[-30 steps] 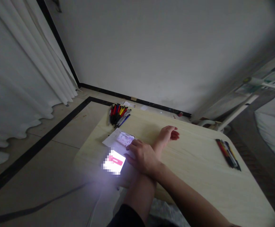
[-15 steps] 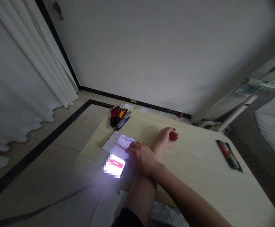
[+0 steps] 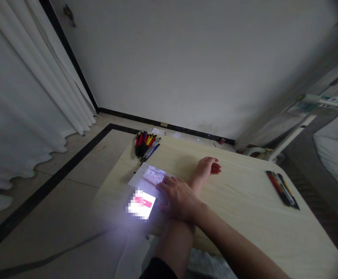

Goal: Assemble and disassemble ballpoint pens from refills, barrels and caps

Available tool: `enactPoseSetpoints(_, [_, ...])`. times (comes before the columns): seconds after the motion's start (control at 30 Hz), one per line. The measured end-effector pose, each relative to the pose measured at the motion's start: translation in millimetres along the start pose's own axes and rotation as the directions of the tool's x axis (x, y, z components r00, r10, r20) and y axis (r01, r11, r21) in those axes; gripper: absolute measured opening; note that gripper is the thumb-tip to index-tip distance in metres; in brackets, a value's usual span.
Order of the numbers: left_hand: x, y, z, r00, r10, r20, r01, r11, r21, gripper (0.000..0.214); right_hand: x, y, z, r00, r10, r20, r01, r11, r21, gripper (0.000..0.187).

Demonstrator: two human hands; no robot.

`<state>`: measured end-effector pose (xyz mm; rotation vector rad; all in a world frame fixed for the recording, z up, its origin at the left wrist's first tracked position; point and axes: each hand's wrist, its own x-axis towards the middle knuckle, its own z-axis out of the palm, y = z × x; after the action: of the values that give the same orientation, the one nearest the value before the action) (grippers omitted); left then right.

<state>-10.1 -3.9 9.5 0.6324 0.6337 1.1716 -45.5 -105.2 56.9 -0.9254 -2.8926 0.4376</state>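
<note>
Right hand (image 3: 177,195) slightly lower than before, spread flat beside lit phone (image 3: 141,203); left hand (image 3: 208,167) loosely curled on table (image 3: 244,221).

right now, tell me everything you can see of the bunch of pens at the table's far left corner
The bunch of pens lies flat on the far left corner of the pale wooden table. It is a loose heap of slim, plastic-looking barrels, red, black, yellow, blue and silvery, roughly parallel and slightly fanned. Finer detail is too small to tell. Only the table touches them: the sheet of paper lies nearer, apart, and the right hand and left hand are farther off.
</note>
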Motion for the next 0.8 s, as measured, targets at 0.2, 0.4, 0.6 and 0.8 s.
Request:
enactPoseSetpoints(0.2, [7.4,-8.1,-3.8,0.998,-0.014,-0.054,0.012,0.999,-0.033,0.02,3.7,-0.2,7.6,0.995,0.085,0.043,-0.084,0.996,-0.023,0.019])
enactPoseSetpoints(0.4, [13.2,-16.6,-7.5,0.999,0.009,-0.039,-0.013,0.995,-0.095,0.016,4.8,2.0,10.9,0.993,0.114,-0.026,-0.114,0.993,-0.028,0.013])
enactPoseSetpoints(0.6, [13.4,-18.7,-9.2,1.0,0.025,-0.017,-0.027,0.994,-0.106,0.019,3.0,2.9,9.1,0.984,0.155,-0.084,-0.156,0.988,-0.01,0.013])
enactPoseSetpoints(0.8, [8.7,-11.4,-6.3,1.0,0.002,-0.026,-0.005,0.995,-0.102,0.016,3.4,1.8,6.5,0.991,0.128,-0.034,-0.128,0.992,-0.004,0.011])
